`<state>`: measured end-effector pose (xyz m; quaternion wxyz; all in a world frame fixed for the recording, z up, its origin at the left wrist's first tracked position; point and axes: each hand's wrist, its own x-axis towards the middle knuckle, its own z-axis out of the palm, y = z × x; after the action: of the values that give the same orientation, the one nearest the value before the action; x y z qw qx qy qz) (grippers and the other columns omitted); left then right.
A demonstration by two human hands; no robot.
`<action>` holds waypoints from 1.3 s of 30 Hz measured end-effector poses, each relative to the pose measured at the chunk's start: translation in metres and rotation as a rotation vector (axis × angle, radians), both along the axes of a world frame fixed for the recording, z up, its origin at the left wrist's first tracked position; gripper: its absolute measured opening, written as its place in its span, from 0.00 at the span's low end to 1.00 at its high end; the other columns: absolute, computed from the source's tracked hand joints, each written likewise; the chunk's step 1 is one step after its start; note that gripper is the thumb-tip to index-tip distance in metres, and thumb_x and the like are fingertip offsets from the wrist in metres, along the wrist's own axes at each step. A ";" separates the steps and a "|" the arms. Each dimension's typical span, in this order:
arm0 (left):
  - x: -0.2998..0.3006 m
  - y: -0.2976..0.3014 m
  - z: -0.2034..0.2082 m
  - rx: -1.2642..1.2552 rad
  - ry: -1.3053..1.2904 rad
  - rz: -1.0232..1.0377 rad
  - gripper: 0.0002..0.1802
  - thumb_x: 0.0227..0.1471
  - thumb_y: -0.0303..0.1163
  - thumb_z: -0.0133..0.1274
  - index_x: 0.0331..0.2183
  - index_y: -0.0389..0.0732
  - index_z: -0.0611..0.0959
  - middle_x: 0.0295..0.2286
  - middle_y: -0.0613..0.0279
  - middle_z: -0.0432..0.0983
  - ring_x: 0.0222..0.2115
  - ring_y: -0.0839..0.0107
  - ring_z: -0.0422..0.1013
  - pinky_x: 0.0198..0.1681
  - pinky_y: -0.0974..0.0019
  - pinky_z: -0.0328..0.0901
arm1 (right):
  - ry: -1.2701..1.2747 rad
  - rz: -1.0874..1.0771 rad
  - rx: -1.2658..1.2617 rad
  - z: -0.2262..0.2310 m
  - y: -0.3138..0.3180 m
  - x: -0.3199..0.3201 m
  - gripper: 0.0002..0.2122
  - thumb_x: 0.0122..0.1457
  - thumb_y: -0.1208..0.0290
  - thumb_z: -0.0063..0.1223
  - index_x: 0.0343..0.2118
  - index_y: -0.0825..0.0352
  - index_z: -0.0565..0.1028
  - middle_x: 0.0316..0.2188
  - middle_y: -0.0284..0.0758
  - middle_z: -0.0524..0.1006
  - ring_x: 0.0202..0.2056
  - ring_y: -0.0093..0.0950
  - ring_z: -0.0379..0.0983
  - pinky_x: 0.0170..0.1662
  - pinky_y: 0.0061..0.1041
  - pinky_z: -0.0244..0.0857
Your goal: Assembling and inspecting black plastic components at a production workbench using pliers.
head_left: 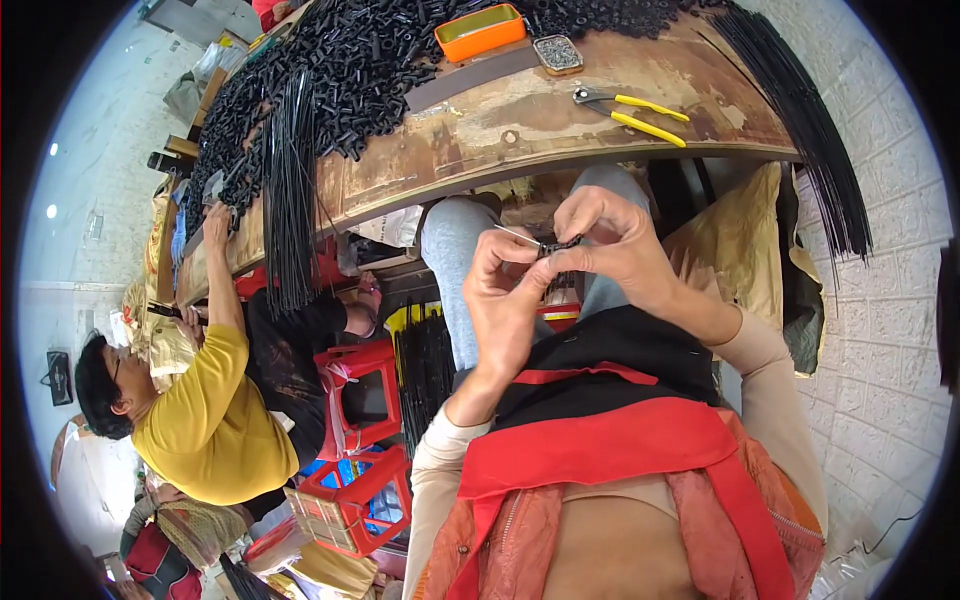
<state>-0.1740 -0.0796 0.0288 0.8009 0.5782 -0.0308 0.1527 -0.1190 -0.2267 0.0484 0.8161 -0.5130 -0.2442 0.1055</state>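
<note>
- A smooth red apron (590,450) crosses the person's front, over a padded, crinkled salmon jacket (520,540) with a metal zip.
- The left hand (503,300) has its thumb and fingers closed on a small black part (557,248), glossy and partly hidden by the grip; a thin, straight, pale rod (517,235) juts out beside these fingers.
- The right hand (625,245) pinches the same part from the other side, so it sits between both hands, above the lap and just short of the counter's edge.
- Soft grey trousers (452,265) show beneath the hands.
- The wooden counter (400,170) is worn, its brown surface stained and patchy.
- On it lie cutting pliers (648,118) with yellow handles spread apart and a dark metal head.
- Beyond are a small squarish dish (565,71) of tiny silvery pieces, a flat dark strip (470,78) and an orange rectangular tray (487,47).
- Bundles of thin black rods (288,190) overhang the counter at both sides; short black tubes (370,60) form a broad heap.
- At left, past red plastic stools (388,385), a co-worker in yellow (215,430) reaches toward the heap.
</note>
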 end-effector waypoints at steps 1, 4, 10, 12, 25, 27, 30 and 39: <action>0.001 0.005 0.015 -0.089 0.087 -0.153 0.13 0.45 0.19 0.62 0.27 0.39 0.72 0.30 0.67 0.68 0.31 0.79 0.67 0.38 0.74 0.65 | -0.021 0.081 0.012 -0.002 -0.004 0.004 0.11 0.47 0.86 0.63 0.25 0.65 0.71 0.28 0.28 0.71 0.33 0.17 0.68 0.37 0.19 0.64; 0.013 0.025 0.019 -0.163 0.096 -0.482 0.14 0.44 0.23 0.64 0.27 0.40 0.72 0.29 0.66 0.69 0.31 0.77 0.68 0.38 0.73 0.66 | 0.028 0.319 0.041 0.004 -0.010 0.010 0.12 0.45 0.83 0.66 0.27 0.64 0.72 0.30 0.31 0.71 0.34 0.22 0.68 0.38 0.22 0.63; 0.030 0.028 0.021 -0.291 0.112 -0.632 0.15 0.44 0.24 0.64 0.27 0.41 0.71 0.29 0.65 0.68 0.31 0.74 0.68 0.36 0.71 0.67 | 0.059 0.410 0.086 0.016 -0.012 0.026 0.12 0.45 0.84 0.65 0.27 0.65 0.72 0.31 0.32 0.72 0.33 0.22 0.70 0.37 0.22 0.65; 0.031 0.023 0.024 -0.154 0.144 -0.537 0.13 0.45 0.20 0.61 0.28 0.39 0.72 0.30 0.63 0.67 0.32 0.73 0.69 0.37 0.69 0.69 | 0.104 0.299 0.054 0.016 -0.015 0.023 0.12 0.44 0.86 0.64 0.27 0.65 0.72 0.31 0.32 0.72 0.33 0.22 0.70 0.38 0.22 0.65; 0.078 0.021 -0.007 -0.073 0.296 -0.392 0.07 0.47 0.16 0.57 0.33 0.31 0.82 0.38 0.52 0.77 0.37 0.63 0.75 0.40 0.59 0.74 | 0.053 0.341 -0.481 0.025 -0.053 0.118 0.08 0.57 0.74 0.56 0.39 0.69 0.77 0.38 0.35 0.77 0.40 0.23 0.72 0.45 0.24 0.65; 0.095 0.028 -0.009 -0.046 0.319 -0.358 0.07 0.47 0.15 0.57 0.33 0.31 0.81 0.37 0.52 0.77 0.38 0.62 0.75 0.40 0.59 0.74 | -0.136 0.121 -0.679 0.012 -0.064 0.175 0.09 0.60 0.71 0.51 0.39 0.69 0.78 0.34 0.34 0.78 0.37 0.22 0.73 0.42 0.23 0.66; 0.109 0.029 -0.010 -0.051 0.332 -0.306 0.06 0.46 0.13 0.56 0.29 0.32 0.79 0.35 0.51 0.78 0.40 0.59 0.76 0.39 0.58 0.75 | -0.542 -0.307 -0.818 0.000 -0.064 0.273 0.09 0.59 0.70 0.51 0.35 0.70 0.79 0.31 0.36 0.79 0.33 0.25 0.75 0.38 0.25 0.67; 0.120 0.026 -0.013 -0.028 0.351 -0.445 0.08 0.46 0.12 0.56 0.28 0.35 0.76 0.37 0.51 0.77 0.38 0.64 0.75 0.41 0.56 0.75 | -1.076 -0.545 -1.064 -0.046 -0.035 0.382 0.09 0.53 0.72 0.58 0.36 0.69 0.74 0.29 0.37 0.75 0.29 0.31 0.72 0.34 0.28 0.67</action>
<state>-0.0540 -0.0541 0.0161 0.8156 0.5638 -0.0157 -0.1290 0.2627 -0.2613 0.0021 0.2298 -0.8551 -0.3872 -0.2569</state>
